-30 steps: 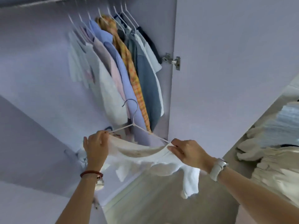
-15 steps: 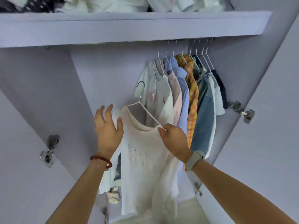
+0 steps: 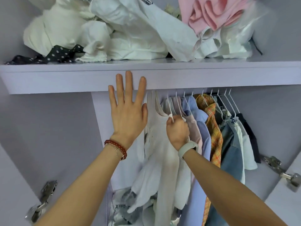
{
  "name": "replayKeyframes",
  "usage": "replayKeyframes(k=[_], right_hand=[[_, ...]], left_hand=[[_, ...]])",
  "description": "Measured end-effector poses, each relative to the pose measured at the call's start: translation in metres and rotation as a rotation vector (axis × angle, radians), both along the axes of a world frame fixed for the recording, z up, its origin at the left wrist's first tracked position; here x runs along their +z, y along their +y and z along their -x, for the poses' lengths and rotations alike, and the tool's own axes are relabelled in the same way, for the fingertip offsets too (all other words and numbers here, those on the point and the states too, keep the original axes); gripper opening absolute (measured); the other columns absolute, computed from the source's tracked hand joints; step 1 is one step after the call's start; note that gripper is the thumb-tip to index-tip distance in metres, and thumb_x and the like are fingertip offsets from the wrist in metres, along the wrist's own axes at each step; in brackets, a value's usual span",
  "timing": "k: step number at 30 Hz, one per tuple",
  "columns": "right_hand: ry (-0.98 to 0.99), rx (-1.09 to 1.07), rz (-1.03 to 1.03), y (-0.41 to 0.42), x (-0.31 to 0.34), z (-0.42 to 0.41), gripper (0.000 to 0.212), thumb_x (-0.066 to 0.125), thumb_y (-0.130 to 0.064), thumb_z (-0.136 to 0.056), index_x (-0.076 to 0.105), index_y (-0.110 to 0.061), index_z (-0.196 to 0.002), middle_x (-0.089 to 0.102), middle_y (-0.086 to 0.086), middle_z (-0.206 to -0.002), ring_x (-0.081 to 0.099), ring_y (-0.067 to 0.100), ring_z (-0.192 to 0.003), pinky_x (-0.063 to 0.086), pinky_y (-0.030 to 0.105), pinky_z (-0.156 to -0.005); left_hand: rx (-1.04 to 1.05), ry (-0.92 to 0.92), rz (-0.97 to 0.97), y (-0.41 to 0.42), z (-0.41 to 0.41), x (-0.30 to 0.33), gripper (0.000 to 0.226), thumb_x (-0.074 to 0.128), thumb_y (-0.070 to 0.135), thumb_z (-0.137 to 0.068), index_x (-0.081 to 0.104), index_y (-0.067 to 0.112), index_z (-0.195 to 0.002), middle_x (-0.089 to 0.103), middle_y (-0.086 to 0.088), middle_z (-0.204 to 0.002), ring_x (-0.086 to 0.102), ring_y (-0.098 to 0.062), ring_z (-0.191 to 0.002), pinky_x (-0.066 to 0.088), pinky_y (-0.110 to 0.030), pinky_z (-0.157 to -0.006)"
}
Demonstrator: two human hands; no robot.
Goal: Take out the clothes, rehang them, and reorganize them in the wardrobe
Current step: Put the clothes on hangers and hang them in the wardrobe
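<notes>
The white top [image 3: 160,144] on its white wire hanger [image 3: 171,115] is now up under the wardrobe shelf [image 3: 65,79], at the left end of the row of hung shirts [image 3: 211,124]; half a second ago it was held lower, in front of the wardrobe, with both hands at its shoulders. The right hand [image 3: 177,130] now grips the hanger and the garment's right shoulder with curled fingers, just below the shelf. The left hand [image 3: 127,110] has let go and is raised with fingers straight and spread, its fingertips overlapping the shelf's front edge. The hook and rail are hidden behind the shelf, so whether it has caught is unclear. This garment looks nearly rehung; crumpled clothes [image 3: 114,30] heaped on the shelf remain to be sorted.
</notes>
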State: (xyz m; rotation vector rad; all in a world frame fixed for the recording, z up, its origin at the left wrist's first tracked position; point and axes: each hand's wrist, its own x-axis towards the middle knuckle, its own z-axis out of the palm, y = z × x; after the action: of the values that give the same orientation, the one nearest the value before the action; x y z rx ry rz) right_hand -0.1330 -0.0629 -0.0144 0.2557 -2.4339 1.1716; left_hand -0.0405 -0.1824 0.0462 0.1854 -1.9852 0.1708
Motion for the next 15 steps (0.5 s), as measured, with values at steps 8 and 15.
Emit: replayKeyframes(k=[8,15], right_hand=[[-0.119,-0.001,-0.122,-0.012,-0.021,0.02,0.029,0.036,-0.017,-0.096,0.051,-0.001,-0.115,0.057,0.021,-0.116,0.056,0.037,-0.104,0.044,0.037,-0.078],[0.022,0.254,-0.107,0.017,-0.026,-0.025,0.046,0.042,-0.003,-0.09,0.036,-0.003,-0.136,0.038,0.016,-0.138,0.035,0.031,-0.128,0.027,0.031,-0.106]], left_hand=[[0.061,0.023,0.061,-0.007,0.008,-0.004,0.078,0.06,0.023,-0.079,0.019,0.017,-0.146,0.021,-0.02,-0.15,0.004,-0.033,-0.137,0.007,-0.053,-0.111],[0.0,-0.085,-0.065,-0.003,-0.006,-0.002,0.077,0.058,0.02,-0.081,0.016,0.02,-0.147,0.014,-0.017,-0.153,0.005,-0.037,-0.14,0.009,-0.054,-0.111]])
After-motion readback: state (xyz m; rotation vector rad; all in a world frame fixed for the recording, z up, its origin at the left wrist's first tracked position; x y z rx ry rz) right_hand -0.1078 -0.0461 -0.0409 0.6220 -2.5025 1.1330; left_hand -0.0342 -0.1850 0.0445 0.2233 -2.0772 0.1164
